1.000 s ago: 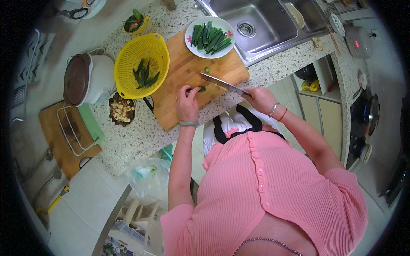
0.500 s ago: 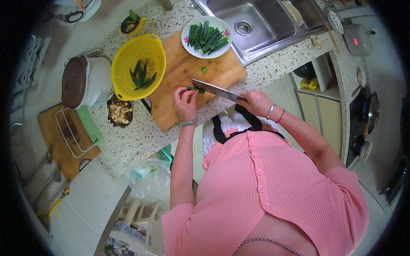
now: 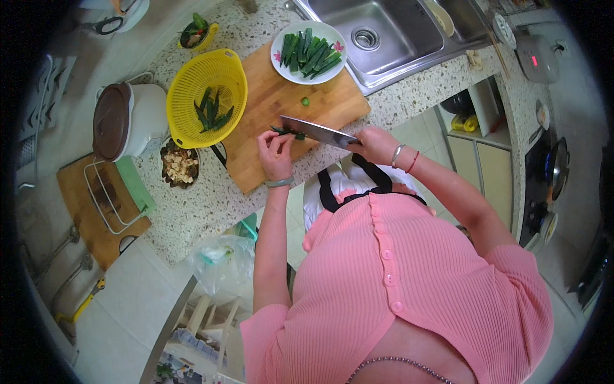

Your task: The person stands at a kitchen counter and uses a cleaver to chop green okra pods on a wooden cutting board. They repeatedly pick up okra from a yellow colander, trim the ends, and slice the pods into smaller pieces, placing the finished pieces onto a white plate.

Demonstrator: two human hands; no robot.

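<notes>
Here, right hand (image 3: 376, 144) gripping knife (image 3: 316, 132), small red display (image 3: 535, 61), illegible

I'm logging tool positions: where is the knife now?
In the head view, the knife is in the right hand, its blade over the wooden cutting board, by the green piece at the left hand.

Smooth metal knife (image 3: 320, 132), wooden cutting board (image 3: 336, 104), plastic colander (image 3: 183, 91), shiny metal sink (image 3: 400, 41)
</notes>
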